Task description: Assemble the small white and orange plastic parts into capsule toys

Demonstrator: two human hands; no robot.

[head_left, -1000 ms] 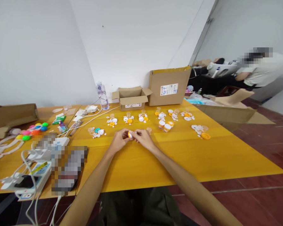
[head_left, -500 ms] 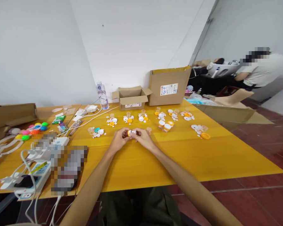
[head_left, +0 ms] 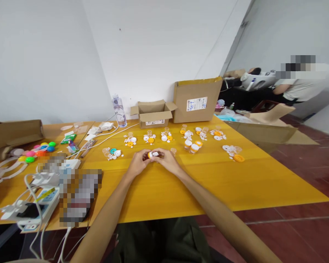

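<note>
Both hands are together above the middle of the table, around a small jar [head_left: 154,154] with an orange and white lid. The jar lies on its side, with white, dark-dotted pieces showing in it. My left hand [head_left: 139,162] has its fingers closed about the lid end. My right hand [head_left: 167,160] grips the other end, fingers curled and thumb along the near side. Parts of the jar are hidden by my fingers. Just beyond my right hand stands a small clear cup [head_left: 173,151]. To its right are several closed jars [head_left: 194,148] with white and orange lids.
Small piles of loose parts [head_left: 150,139] line the back of the wooden table [head_left: 164,197]. Behind them stand an open carton [head_left: 153,117], a larger box [head_left: 197,102] and a water bottle [head_left: 118,110]. Power strips [head_left: 41,204], cables and a phone [head_left: 82,195] lie left. Another person [head_left: 304,82] sits far right.
The jar has turned slightly between my fingers, and more of its dotted contents now shows. My right fingers have shifted a little; both arms stay in place.
</note>
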